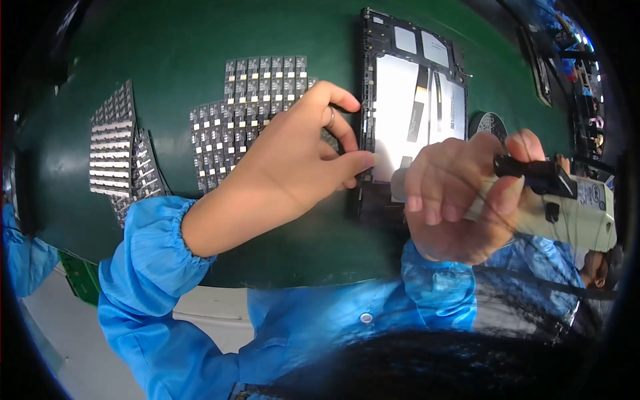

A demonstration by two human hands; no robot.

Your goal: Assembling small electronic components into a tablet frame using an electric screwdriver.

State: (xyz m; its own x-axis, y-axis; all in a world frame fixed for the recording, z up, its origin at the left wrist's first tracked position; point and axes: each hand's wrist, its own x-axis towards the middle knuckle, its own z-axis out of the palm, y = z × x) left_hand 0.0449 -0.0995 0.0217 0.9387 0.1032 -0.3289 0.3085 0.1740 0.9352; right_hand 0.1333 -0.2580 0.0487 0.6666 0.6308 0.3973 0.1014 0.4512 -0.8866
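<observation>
Left hand [290, 157] is sitting at the left edge of the black-framed, flat rectangular device with a silver inner plate [395, 93]; fingers are curling, thumb and index standing apart, and we're not seeing whether it's pinching anything. Right hand [460, 200] is blurring over the lower right; grip unclear. Risks we're seeing: thumb dragging and scuffing the plate, left forearm [233, 213] nudging the dark gridded circuit pieces [262, 87]. Device is lying innards-up on the green tabletop [173, 53], dark flat strips [422, 77] running along its plate.

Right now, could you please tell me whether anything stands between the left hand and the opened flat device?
Nothing visible does: the left hand is at the left edge of the opened flat device.
</observation>
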